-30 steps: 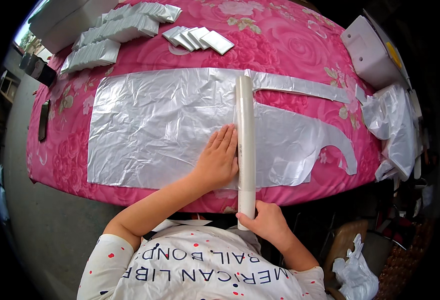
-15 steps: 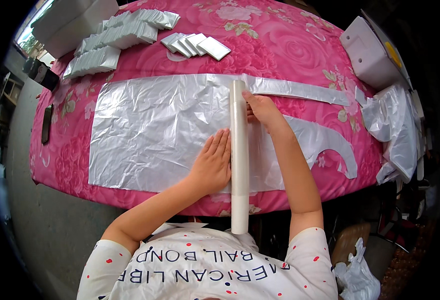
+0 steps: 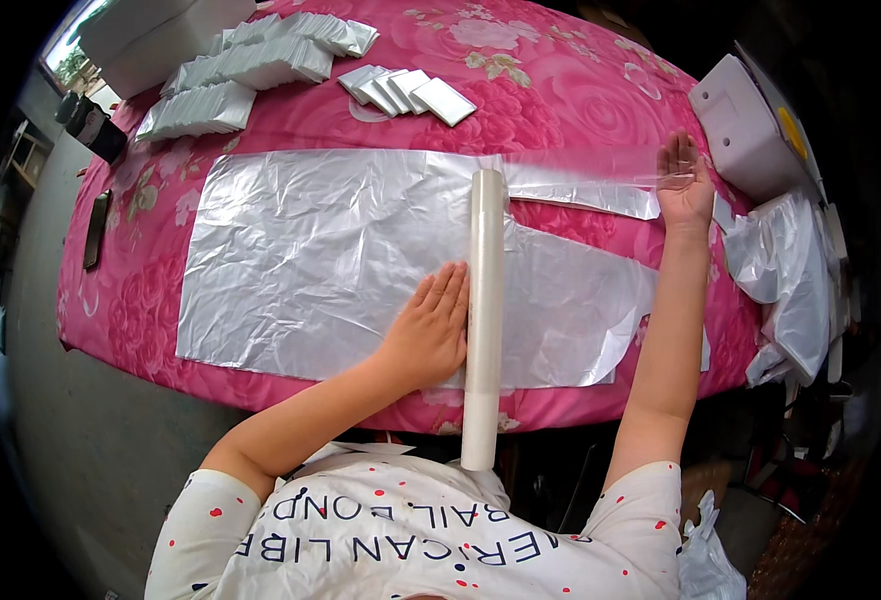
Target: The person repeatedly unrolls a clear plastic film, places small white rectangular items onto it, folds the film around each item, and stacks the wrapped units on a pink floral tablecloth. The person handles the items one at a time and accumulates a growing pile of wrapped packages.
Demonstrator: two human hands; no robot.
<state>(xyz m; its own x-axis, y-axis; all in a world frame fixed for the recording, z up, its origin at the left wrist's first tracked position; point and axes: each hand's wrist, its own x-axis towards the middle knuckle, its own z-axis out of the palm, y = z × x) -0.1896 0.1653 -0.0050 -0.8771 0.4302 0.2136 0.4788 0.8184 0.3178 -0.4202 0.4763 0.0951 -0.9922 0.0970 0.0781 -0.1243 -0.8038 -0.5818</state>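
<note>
A silvery-white plastic sheet [image 3: 311, 260] with strap-like ends lies wrinkled across the cloth. Across it, pointing from my body to the far side, rests a pale roll [image 3: 486, 320] of plastic film. My left hand [image 3: 433, 325] presses flat on the sheet, fingers stretched and touching the roll's left side. At the far right, my right hand [image 3: 686, 190] is palm up with its fingers spread a little. A blurred, see-through strip [image 3: 586, 166] runs from the roll's far end to my right fingers; whether they grip it is unclear. My right forearm hides part of the sheet's right end.
Stacks of flat white packets [image 3: 251, 65] and several loose packets [image 3: 406, 92] lie at the back left. A white box [image 3: 746, 125] and a bunched plastic bag [image 3: 786, 270] stand at the right edge. A dark phone-like object [image 3: 97, 230] and a black bottle [image 3: 91, 128] are at left.
My right hand has swung from the roll's far end out to the right and turned palm up. A see-through strip now stretches toward it. My left hand and the roll stay nearly in place.
</note>
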